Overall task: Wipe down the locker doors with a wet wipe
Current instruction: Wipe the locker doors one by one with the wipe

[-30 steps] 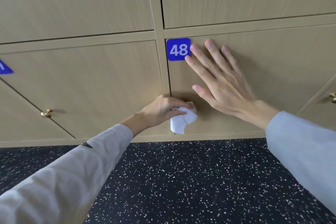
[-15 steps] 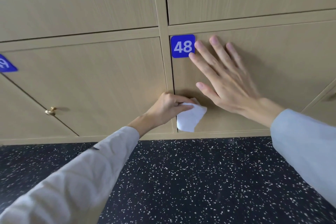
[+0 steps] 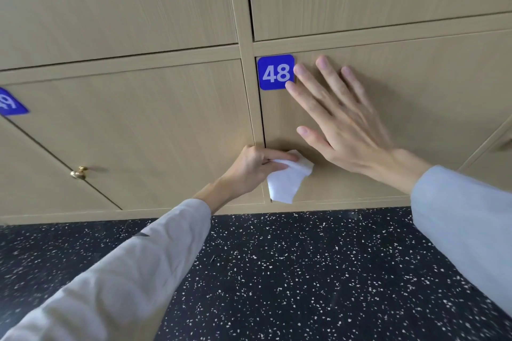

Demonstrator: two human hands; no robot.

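Observation:
Light wood locker doors fill the upper view. The door (image 3: pixel 415 86) with the blue number plate "48" (image 3: pixel 275 72) is in the bottom row. My left hand (image 3: pixel 255 166) grips a white wet wipe (image 3: pixel 288 180) and presses it against the lower left corner of that door. My right hand (image 3: pixel 340 122) lies flat on the same door with fingers spread, its fingertips right beside the plate.
To the left is another bottom-row door (image 3: pixel 144 130) with a brass knob (image 3: pixel 79 172) and a partly visible blue plate (image 3: pixel 9 104). A dark speckled floor (image 3: pixel 291 271) runs under the lockers. More doors sit above.
My left hand with the wipe has slid a little to the right along the door's lower left corner and the wipe hangs more unfolded. My right hand stays flat on the door.

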